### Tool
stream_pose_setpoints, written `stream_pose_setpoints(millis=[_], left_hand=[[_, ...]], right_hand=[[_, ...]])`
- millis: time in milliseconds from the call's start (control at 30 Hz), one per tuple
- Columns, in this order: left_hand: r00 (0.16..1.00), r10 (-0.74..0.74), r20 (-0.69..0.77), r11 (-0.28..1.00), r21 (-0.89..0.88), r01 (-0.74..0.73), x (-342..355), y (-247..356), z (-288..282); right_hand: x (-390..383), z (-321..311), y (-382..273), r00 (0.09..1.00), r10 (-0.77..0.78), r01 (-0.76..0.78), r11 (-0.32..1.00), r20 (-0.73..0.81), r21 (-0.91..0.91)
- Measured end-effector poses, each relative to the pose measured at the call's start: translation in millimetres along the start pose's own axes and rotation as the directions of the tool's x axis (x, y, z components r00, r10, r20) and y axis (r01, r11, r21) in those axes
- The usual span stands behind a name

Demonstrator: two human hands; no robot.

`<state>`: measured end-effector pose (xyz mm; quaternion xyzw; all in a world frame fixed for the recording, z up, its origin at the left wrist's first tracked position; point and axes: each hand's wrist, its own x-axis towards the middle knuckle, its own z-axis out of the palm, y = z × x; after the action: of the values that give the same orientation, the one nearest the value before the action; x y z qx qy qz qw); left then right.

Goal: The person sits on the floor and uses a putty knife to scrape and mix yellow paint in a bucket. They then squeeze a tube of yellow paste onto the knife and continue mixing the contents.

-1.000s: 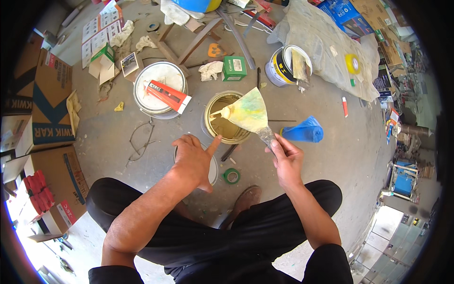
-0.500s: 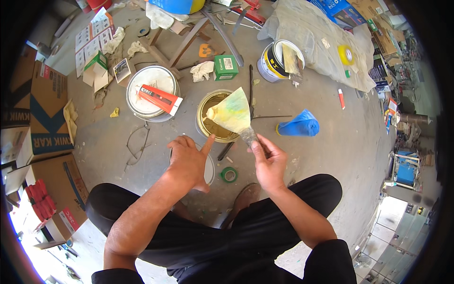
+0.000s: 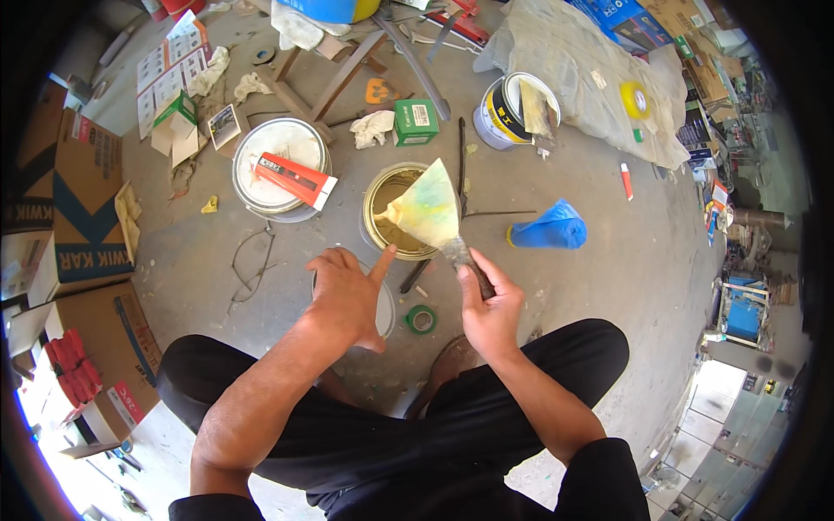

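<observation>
My right hand (image 3: 493, 314) is closed round the handle of a putty knife (image 3: 432, 204). Its wide blade is coated with pale yellow and greenish paste and hangs over an open round can (image 3: 368, 224). Brownish-yellow paste shows inside the can, partly hidden by the blade. At the blade's left corner a lump of paste sits above the can's mouth. With fingers spread, my left hand (image 3: 340, 297) reaches its index fingertip to the can's near rim. Below that hand is a round grey lid (image 3: 385, 314), mostly covered by it.
An orange-red tube (image 3: 295, 181) lies on a closed white can (image 3: 261, 143) to the left. Right of the open can lies a blue plastic roll (image 3: 549, 227); green tape (image 3: 421, 319) is nearer. Another can (image 3: 497, 117) with a scraper on it stands beyond. Cardboard boxes (image 3: 91, 204) line the left.
My right hand has shifted slightly down and left, and the putty knife has tilted, showing more of its handle. The left hand stays almost still.
</observation>
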<state>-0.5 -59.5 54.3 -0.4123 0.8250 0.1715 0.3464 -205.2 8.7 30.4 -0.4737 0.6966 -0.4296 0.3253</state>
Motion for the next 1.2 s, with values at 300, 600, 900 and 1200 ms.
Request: stream_pose_setpoints(millis=[300, 600, 900, 1200], left_hand=[[1.000, 0.002, -0.016, 0.999, -0.032, -0.003, -0.7, 2.9, 0.1], [0.999, 0.002, -0.033, 0.997, -0.073, -0.005, -3.6, -1.2, -2.7], [0.973, -0.089, -0.212, 0.840, -0.541, -0.041, -25.8, -55.2, -48.9], [0.798, -0.114, -0.591, 0.951, -0.298, -0.084, 55.1, -3.9, -33.1]], right_hand=[[1.2, -11.1, 6.4, 0.999, -0.010, 0.010, 1.000, -0.045, 0.011], [-10.1, -19.1, 18.7, 0.999, 0.037, -0.037, 0.999, -0.031, 0.000], [-16.6, -43.6, 5.0, 0.959, 0.266, -0.243, 0.951, -0.101, 0.193], [-11.0, -78.4, -18.3, 0.988, 0.133, -0.151, 0.907, 0.073, 0.393]])
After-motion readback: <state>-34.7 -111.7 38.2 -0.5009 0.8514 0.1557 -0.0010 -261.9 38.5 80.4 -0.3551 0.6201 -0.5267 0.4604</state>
